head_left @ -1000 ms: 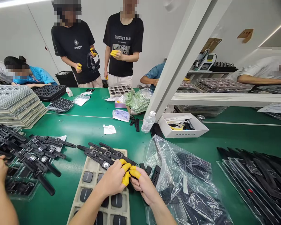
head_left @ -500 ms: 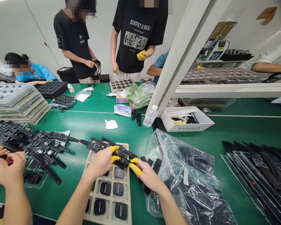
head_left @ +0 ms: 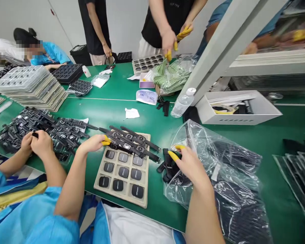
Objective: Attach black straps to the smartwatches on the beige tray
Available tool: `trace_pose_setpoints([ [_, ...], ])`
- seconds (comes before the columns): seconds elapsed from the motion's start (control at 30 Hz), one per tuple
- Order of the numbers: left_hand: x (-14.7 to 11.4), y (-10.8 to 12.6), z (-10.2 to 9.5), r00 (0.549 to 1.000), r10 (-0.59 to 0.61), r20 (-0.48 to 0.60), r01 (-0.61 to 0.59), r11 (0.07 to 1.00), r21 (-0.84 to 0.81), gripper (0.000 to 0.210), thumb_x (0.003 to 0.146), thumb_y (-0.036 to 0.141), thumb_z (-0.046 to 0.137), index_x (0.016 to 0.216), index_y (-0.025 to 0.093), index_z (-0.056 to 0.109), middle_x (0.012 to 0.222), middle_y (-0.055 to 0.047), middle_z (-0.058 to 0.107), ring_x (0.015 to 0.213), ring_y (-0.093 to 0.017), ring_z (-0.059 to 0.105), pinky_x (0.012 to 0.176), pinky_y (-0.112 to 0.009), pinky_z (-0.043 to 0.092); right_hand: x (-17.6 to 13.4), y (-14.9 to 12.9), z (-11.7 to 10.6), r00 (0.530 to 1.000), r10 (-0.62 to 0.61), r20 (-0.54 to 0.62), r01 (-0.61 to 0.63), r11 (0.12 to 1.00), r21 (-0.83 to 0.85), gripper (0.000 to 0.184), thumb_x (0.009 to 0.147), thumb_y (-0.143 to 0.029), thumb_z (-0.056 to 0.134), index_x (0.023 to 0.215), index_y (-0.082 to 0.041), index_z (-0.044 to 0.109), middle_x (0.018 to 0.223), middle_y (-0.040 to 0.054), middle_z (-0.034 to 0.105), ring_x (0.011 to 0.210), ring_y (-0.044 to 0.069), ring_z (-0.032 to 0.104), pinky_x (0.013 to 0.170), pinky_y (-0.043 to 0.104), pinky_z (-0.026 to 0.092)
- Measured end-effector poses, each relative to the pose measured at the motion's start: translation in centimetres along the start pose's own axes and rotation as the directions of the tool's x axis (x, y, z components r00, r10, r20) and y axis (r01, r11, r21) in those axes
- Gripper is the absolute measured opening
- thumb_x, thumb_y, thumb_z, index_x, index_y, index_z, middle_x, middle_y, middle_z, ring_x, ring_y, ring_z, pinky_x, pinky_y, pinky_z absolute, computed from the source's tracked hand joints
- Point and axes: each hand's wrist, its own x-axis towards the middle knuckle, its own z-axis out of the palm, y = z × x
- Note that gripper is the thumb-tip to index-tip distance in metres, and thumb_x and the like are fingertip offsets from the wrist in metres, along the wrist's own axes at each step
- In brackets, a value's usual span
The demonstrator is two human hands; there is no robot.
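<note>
A beige tray [head_left: 99, 171] with several black watch bodies lies in front of me on the green table. A row of assembled black watches [head_left: 136, 142] rests across its far edge. My left hand [head_left: 93, 144], yellow cots on the fingertips, pinches the strap end of the nearest watch [head_left: 118, 146] at the tray's upper left corner. My right hand [head_left: 190, 164], also with yellow cots, hovers with fingers apart over loose black straps [head_left: 167, 164] at the mouth of a clear plastic bag [head_left: 218, 176].
A co-worker's two hands [head_left: 38, 142] work at a pile of watches [head_left: 27, 123] on my left. Stacked trays [head_left: 30, 86] stand far left. A water bottle [head_left: 181, 103], a white box [head_left: 244, 117] and a slanted white post [head_left: 218, 51] stand beyond. People stand at the far edge.
My hands have parted: the left carried the watch to the left end of the row on the tray, the right let go and moved right to the straps. The view tilted down.
</note>
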Motion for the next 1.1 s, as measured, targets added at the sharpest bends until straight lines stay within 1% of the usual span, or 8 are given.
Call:
trace_pose_setpoints([
  [0.27, 1.5, -0.9, 1.1, 0.992, -0.125, 0.004, 0.124, 0.989, 0.086, 0.027, 0.082, 0.004, 0.050, 0.097, 0.020, 0.067, 0.094, -0.005, 0.076, 0.083, -0.022, 0.068, 0.077, -0.028, 0.047, -0.2, 2.6, 0.6, 0.999, 0.018, -0.032, -0.025, 0.972, -0.234, 0.055, 0.095, -0.059, 0.056, 0.129, -0.017, 0.062, 0.130, 0.0210, 0.064, 0.126, 0.042, 0.056, 0.098, 0.051, 0.050],
  [0.5, 1.1, -0.8, 1.7, 0.963, -0.137, -0.231, 0.181, 0.967, 0.178, 0.014, 0.095, 0.020, 0.054, 0.100, 0.018, 0.066, 0.110, -0.014, 0.070, 0.111, -0.031, 0.060, 0.103, -0.044, 0.045, -0.5, 0.5, 0.3, 0.998, -0.018, -0.057, 0.003, 0.966, -0.257, 0.044, 0.095, -0.051, 0.061, 0.123, -0.017, 0.065, 0.132, 0.0211, 0.062, 0.128, 0.041, 0.052, 0.100, 0.053, 0.046],
  [0.63, -1.0, 2.8, 4.6, 0.896, -0.031, -0.444, 0.070, 0.995, 0.073, 0.018, 0.102, 0.029, 0.052, 0.106, 0.019, 0.067, 0.111, -0.014, 0.068, 0.111, -0.031, 0.059, 0.099, -0.047, 0.050, -0.3, -1.8, 1.8, 0.994, -0.076, -0.082, 0.053, 0.967, -0.249, 0.027, 0.095, -0.044, 0.063, 0.108, -0.020, 0.067, 0.125, 0.0190, 0.063, 0.122, 0.039, 0.053, 0.100, 0.052, 0.044],
  [0.7, -1.7, 6.1, 7.2, 0.908, 0.152, -0.391, -0.151, 0.988, 0.032, 0.018, 0.105, 0.031, 0.053, 0.111, 0.023, 0.068, 0.115, -0.010, 0.069, 0.112, -0.027, 0.061, 0.100, -0.043, 0.052, -0.1, -2.8, 2.4, 0.994, -0.069, -0.087, 0.045, 0.966, -0.254, 0.021, 0.093, -0.037, 0.065, 0.103, -0.019, 0.066, 0.125, 0.0195, 0.062, 0.122, 0.039, 0.053, 0.100, 0.053, 0.043],
  [0.77, -1.9, 9.7, 10.0, 0.913, 0.253, -0.319, -0.227, 0.967, 0.115, 0.021, 0.105, 0.027, 0.053, 0.117, 0.022, 0.069, 0.118, -0.010, 0.069, 0.113, -0.028, 0.061, 0.100, -0.044, 0.052, 0.1, -3.4, 2.8, 0.994, -0.051, -0.099, 0.027, 0.972, -0.234, 0.014, 0.090, -0.030, 0.065, 0.099, -0.019, 0.064, 0.125, 0.0198, 0.061, 0.123, 0.039, 0.052, 0.102, 0.053, 0.042],
  [0.87, -1.3, 13.7, 12.6, 0.942, 0.255, -0.217, -0.179, 0.932, 0.315, 0.023, 0.100, 0.015, 0.053, 0.112, 0.018, 0.073, 0.113, -0.014, 0.070, 0.109, -0.032, 0.061, 0.091, -0.047, 0.053, 0.5, -3.6, 2.5, 0.992, -0.009, -0.126, -0.004, 0.995, -0.101, 0.007, 0.087, -0.027, 0.062, 0.090, -0.021, 0.058, 0.121, 0.0180, 0.062, 0.120, 0.037, 0.055, 0.104, 0.053, 0.042],
  [0.97, -0.3, 15.3, 12.8, 0.959, 0.243, -0.144, -0.154, 0.876, 0.457, 0.022, 0.095, 0.008, 0.054, 0.101, 0.016, 0.074, 0.105, -0.016, 0.070, 0.105, -0.032, 0.061, 0.086, -0.045, 0.052, 0.8, -3.4, 1.8, 0.978, 0.102, -0.180, -0.068, 0.980, 0.185, 0.017, 0.085, -0.036, 0.063, 0.091, -0.024, 0.052, 0.112, 0.0151, 0.066, 0.112, 0.036, 0.060, 0.099, 0.052, 0.045],
  [1.1, 0.4, 15.7, 11.8, 0.965, 0.249, -0.081, -0.167, 0.824, 0.541, 0.019, 0.091, 0.008, 0.056, 0.099, 0.013, 0.073, 0.105, -0.018, 0.070, 0.103, -0.033, 0.063, 0.085, -0.045, 0.053, 0.7, -3.9, 0.8, 0.964, 0.210, -0.165, -0.025, 0.687, 0.726, 0.041, 0.083, -0.056, 0.069, 0.099, -0.027, 0.046, 0.093, 0.0073, 0.071, 0.092, 0.030, 0.069, 0.089, 0.047, 0.050],
])
